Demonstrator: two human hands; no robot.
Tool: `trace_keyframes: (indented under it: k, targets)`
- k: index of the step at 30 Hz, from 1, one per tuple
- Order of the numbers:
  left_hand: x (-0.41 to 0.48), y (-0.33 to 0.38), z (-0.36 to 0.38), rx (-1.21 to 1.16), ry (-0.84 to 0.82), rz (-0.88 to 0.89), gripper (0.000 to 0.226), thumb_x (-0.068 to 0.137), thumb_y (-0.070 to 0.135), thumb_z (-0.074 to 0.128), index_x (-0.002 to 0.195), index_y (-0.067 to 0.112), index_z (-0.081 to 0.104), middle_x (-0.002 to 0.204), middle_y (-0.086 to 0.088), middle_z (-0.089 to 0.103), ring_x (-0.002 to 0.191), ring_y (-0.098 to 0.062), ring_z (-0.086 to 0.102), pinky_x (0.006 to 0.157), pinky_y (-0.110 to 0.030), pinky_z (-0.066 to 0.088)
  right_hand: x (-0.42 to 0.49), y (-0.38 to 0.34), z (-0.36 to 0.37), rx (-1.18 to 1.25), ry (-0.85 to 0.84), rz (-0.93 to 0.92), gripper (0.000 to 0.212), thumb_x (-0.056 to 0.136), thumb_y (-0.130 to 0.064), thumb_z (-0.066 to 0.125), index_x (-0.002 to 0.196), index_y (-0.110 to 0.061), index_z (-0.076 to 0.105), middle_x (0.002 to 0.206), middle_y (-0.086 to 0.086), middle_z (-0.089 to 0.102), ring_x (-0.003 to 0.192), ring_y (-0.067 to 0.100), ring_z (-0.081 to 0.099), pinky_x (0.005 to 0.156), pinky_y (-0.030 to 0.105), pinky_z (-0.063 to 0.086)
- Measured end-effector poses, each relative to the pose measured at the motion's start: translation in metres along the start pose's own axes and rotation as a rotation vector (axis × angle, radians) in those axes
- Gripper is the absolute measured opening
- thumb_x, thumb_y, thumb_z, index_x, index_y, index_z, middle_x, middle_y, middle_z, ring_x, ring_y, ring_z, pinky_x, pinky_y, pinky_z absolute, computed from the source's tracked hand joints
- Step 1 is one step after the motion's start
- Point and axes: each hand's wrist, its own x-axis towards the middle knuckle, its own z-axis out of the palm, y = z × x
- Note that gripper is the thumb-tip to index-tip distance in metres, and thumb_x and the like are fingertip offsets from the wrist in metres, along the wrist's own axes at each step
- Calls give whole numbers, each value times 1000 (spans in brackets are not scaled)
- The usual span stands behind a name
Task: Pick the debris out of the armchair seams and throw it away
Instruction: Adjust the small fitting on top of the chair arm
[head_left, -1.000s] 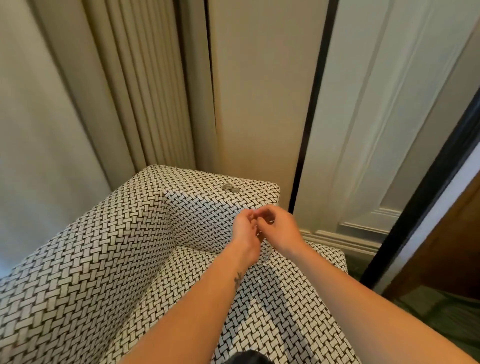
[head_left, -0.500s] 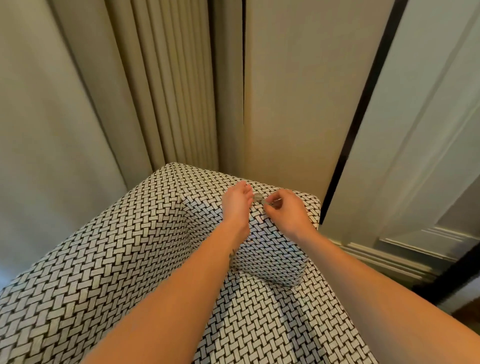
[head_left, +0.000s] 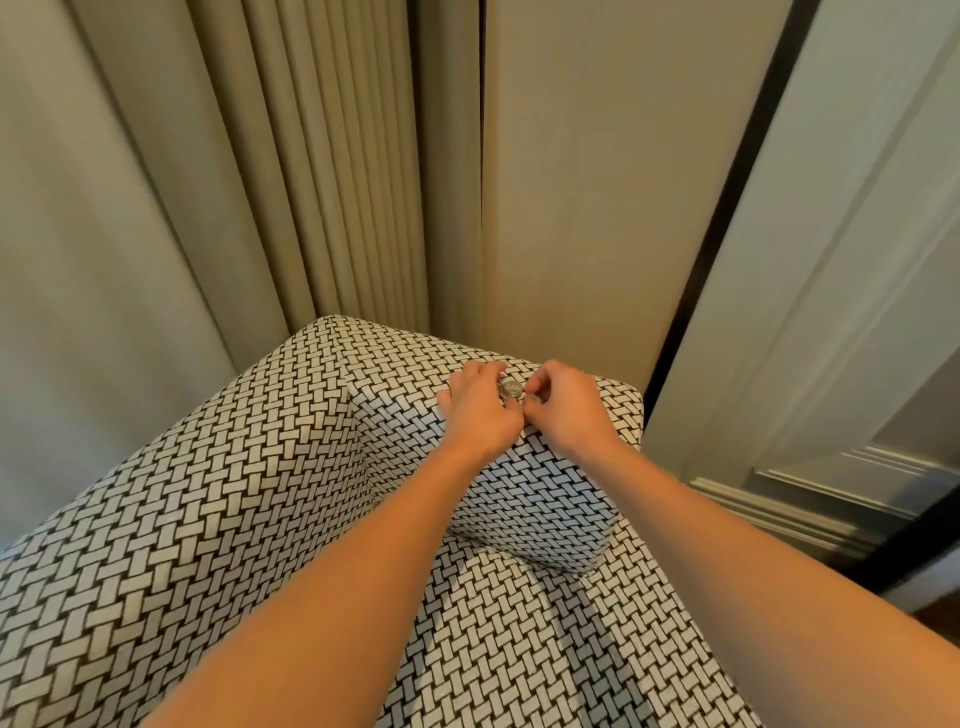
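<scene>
Head view: crumpled silvery debris (head_left: 510, 388) pinched btwn fingers (head_left: 538, 385), L hand (head_left: 483, 413), R hand (head_left: 569, 413).

The left forearm (head_left: 363, 561) and right forearm (head_left: 753, 566) are bare throughout, as are the left hand (head_left: 483, 413) and right hand (head_left: 569, 410).
</scene>
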Motion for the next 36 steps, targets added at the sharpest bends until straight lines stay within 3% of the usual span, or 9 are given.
trace_keyframes:
  k: [4,7,12,15,18,21,25,31,36]
  targets:
    - [4,-3,3,-83,28,23,55,96,20,63,148,18,45,136,-1,53,131,-21,45,118,-44,28,-1,2,-1,173,50,47,18,86,-8,73,100,-16,65,86,-5,64,76,8,59,64,15,44]
    - [4,-4,5,-162,44,28,58,93,9,63,148,16,45,126,1,55,121,-19,49,117,-43,31,1,-1,4,191,61,18,23,88,-13,72,111,-16,69,92,-7,67,81,2,60,69,11,43]
    - [3,-7,8,-228,86,49,56,91,0,59,144,13,49,122,-1,58,116,-19,53,115,-47,36,7,-7,9,175,65,-23,20,92,-20,70,112,-19,74,99,-6,73,92,9,67,85,27,54]
    - [4,-9,11,-277,117,58,51,90,-1,59,138,14,53,124,-2,60,117,-21,55,111,-49,43,11,-9,12,127,19,-52,17,94,-16,67,108,-21,75,100,-6,75,95,10,68,88,28,54]
    - [3,-11,13,-283,143,79,42,90,1,60,129,16,58,119,2,60,111,-18,56,107,-48,46,16,-12,12,92,-18,-74,20,95,-8,64,108,-17,76,101,-5,74,95,9,66,87,19,49]
    - [5,-13,13,-225,123,94,33,92,3,60,122,17,61,116,2,57,108,-18,54,106,-46,46,19,-14,10,180,-67,-12,23,95,-1,61,104,-15,77,97,-5,71,91,8,64,76,6,44]
    - [5,-12,12,-192,96,78,30,94,6,61,122,16,61,115,1,53,108,-19,53,106,-46,45,17,-12,8,368,-101,76,25,94,3,60,104,-14,76,104,-1,73,101,12,66,96,25,52]
    - [5,-11,12,-210,105,67,28,95,7,63,121,17,62,114,4,51,106,-18,54,105,-44,48,14,-12,3,419,-164,112,29,98,3,55,117,-13,72,115,0,70,106,11,63,80,10,45]
    - [6,-10,14,-233,148,61,27,93,7,67,116,20,63,108,6,54,104,-18,54,102,-44,49,14,-8,-1,432,-207,108,31,99,2,55,122,-12,69,116,0,70,105,9,63,80,13,47]
